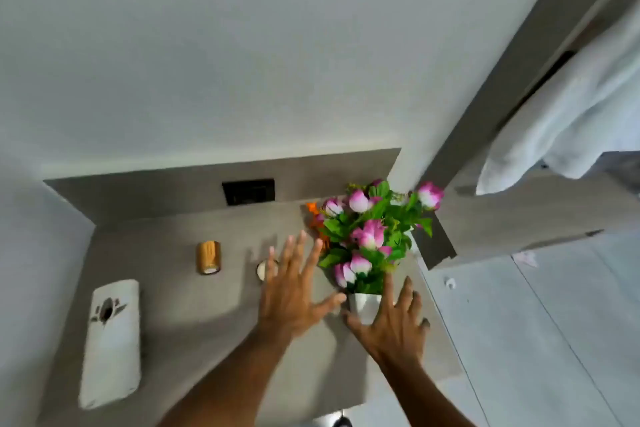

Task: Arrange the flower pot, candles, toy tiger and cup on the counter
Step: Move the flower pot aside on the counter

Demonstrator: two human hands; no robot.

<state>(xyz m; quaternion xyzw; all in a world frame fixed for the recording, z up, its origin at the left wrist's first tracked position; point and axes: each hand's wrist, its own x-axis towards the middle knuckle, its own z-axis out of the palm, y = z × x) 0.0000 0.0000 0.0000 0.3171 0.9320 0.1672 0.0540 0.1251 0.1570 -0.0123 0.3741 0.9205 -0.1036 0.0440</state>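
A white flower pot [362,305] with pink flowers and green leaves stands on the grey counter [194,315] at the right. My left hand [294,291] is spread open just left of the pot, thumb near its rim. On the pot's right side is my right hand [394,322], fingers apart, touching or almost touching it. An orange toy tiger [316,218] shows partly behind the flowers. A wooden-looking cup [208,257] stands further left. A small white candle [262,270] peeks out behind my left fingers.
A white tissue box [110,343] lies at the counter's left. A dark socket plate [248,191] sits on the back wall. A white towel [568,121] hangs at the right, above a tiled floor [540,340]. The counter's right edge runs close by the pot.
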